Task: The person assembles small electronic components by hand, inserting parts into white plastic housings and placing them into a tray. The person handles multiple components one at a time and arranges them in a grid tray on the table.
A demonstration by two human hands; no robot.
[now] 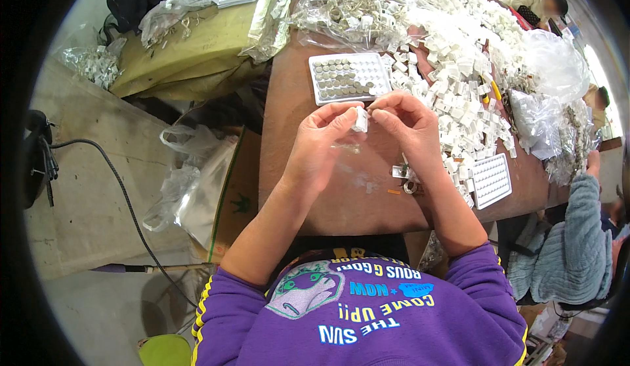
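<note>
My left hand (319, 140) is closed, thumb and fingers pinching a small white plastic housing (360, 121) above the table. Close beside it, the fingertips of my right hand (408, 124) are pressed together at the housing's upper edge. Whatever lies between them is too small to make out. Just beyond both hands sits a white tray (383, 71) with rows of small round grey discs (338, 77), some of its pockets unfilled. Below my right hand a white piece (398, 171) and a small ring-shaped part (410, 187) lie on the brown tabletop (328, 202).
A large heap of white housings (462, 97) spreads along the right, with yellow-handled pliers (495, 91) in it. Another white tray (491, 181) lies at the right edge. Bags of metal parts (354, 18) stand behind. A person in a grey-blue sleeve (584, 208) sits at right.
</note>
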